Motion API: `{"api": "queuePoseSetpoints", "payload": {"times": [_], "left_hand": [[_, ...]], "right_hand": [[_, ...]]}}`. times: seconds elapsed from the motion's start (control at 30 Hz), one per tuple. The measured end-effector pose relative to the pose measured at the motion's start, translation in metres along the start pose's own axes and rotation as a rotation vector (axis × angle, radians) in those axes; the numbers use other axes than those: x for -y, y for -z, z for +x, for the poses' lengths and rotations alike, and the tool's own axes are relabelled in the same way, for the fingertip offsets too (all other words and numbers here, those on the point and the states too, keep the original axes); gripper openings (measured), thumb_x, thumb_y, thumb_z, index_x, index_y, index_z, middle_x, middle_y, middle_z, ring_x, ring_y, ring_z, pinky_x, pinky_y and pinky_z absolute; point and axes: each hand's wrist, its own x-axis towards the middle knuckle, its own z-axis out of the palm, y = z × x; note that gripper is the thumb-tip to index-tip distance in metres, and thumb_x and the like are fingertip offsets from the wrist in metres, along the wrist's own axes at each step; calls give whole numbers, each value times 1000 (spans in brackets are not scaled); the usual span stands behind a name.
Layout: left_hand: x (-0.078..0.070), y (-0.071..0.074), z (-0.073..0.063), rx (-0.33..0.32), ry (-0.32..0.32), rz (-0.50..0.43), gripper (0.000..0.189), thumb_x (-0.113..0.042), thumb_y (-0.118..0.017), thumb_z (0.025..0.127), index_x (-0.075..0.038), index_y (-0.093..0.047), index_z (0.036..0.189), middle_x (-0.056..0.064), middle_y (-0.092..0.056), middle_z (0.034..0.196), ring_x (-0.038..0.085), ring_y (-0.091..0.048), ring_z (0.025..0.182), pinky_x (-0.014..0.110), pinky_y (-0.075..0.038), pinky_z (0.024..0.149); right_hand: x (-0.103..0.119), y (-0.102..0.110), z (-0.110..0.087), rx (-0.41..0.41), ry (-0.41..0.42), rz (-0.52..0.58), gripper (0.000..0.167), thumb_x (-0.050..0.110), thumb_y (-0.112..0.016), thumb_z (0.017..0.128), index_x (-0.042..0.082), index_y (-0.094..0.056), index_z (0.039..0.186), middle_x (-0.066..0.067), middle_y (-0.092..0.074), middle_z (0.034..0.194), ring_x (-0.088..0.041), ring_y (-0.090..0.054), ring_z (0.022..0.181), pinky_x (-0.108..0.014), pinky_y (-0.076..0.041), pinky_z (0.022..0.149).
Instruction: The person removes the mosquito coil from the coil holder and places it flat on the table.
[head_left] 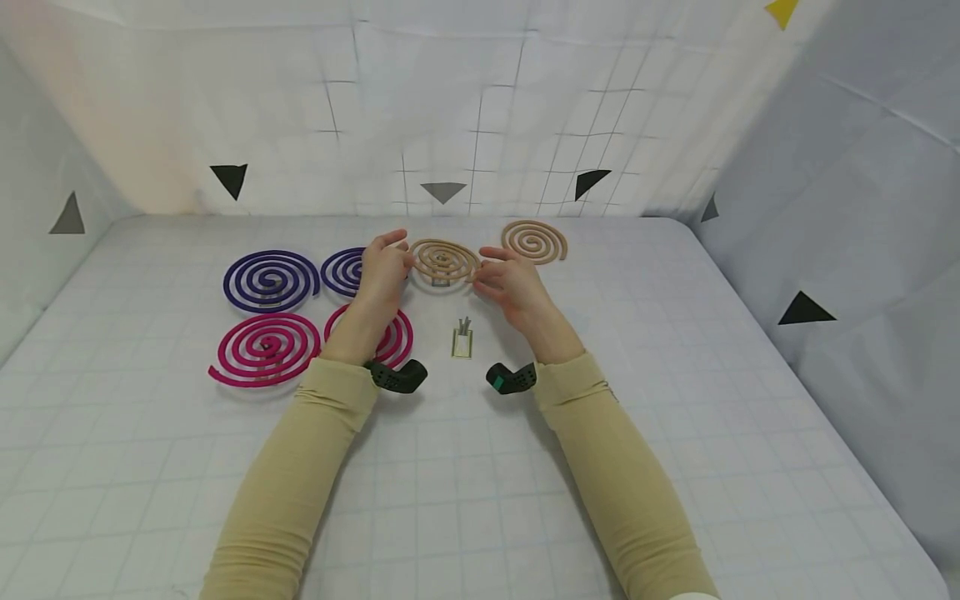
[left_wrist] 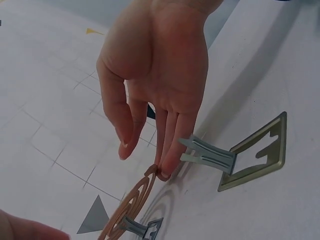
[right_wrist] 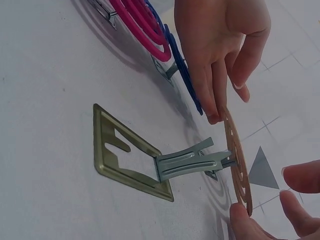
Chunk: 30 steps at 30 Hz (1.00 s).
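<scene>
A tan mosquito coil (head_left: 444, 260) lies raised on a metal coil stand (head_left: 440, 282) between my two hands. At its left edge, the fingertips of my left hand (head_left: 386, 271) touch the rim, fingers extended, thumb apart, as the right wrist view shows. My right hand (head_left: 513, 287) meets the opposite edge with its lower fingertips; its thumb and index finger stay clear of the coil in the left wrist view. Nearer me, a bare metal stand (head_left: 462, 342) has its prongs bent upright.
Two blue coils, one larger (head_left: 271, 282), and two pink coils, one larger (head_left: 265, 350), lie to the left. My left arm partly covers the smaller pink coil (head_left: 401, 333). Another tan coil (head_left: 534, 242) rests at the back right, before the white backdrop (head_left: 285, 100).
</scene>
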Motion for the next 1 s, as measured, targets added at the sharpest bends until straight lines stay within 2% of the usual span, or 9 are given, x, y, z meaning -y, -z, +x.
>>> {"api": "queuePoseSetpoints", "payload": {"times": [0.07,0.2,0.37,0.63,0.87,1.0], "left_hand": [[0,1,1,3,13,-7,63,10,-40,88,-5,-40,149,16,-34,158,23,-33,145,32,-34,114],[-1,1,1,7,23,10,64,10,-40,87,-7,-40,149,14,-35,158,21,-33,146,32,-33,115],[-2,1,0,-1,25,15,63,10,-41,88,-7,-42,148,14,-37,158,21,-34,145,33,-33,115],[-3,1,1,-1,38,-3,63,9,-40,89,-8,-42,149,13,-37,157,20,-35,145,33,-33,116],[-2,3,2,8,32,-27,63,10,-41,88,-7,-43,148,13,-37,157,19,-35,144,33,-34,115],[-3,2,2,5,34,-26,62,10,-42,89,-9,-43,148,13,-37,157,19,-35,144,32,-34,115]], "right_hand": [[0,0,0,-2,-4,7,59,-14,-51,86,-8,-43,144,-15,-50,110,-17,-56,93,-44,-43,111],[0,0,1,-1,-7,15,58,-14,-52,86,-8,-44,144,-22,-49,131,-25,-54,110,-44,-43,111],[2,0,-2,-7,-9,1,56,-12,-52,87,-6,-46,142,-24,-44,144,-25,-53,112,-43,-44,111],[4,-1,-3,-4,7,-6,54,-11,-52,88,-7,-47,141,-24,-45,147,-28,-53,116,-42,-45,109],[6,-1,-4,-11,4,-2,54,-12,-50,88,-7,-47,142,-23,-47,143,-23,-55,106,-42,-45,109],[7,0,-5,-11,1,2,54,-12,-49,89,-6,-46,143,-23,-46,146,-27,-55,115,-41,-44,110]]}}
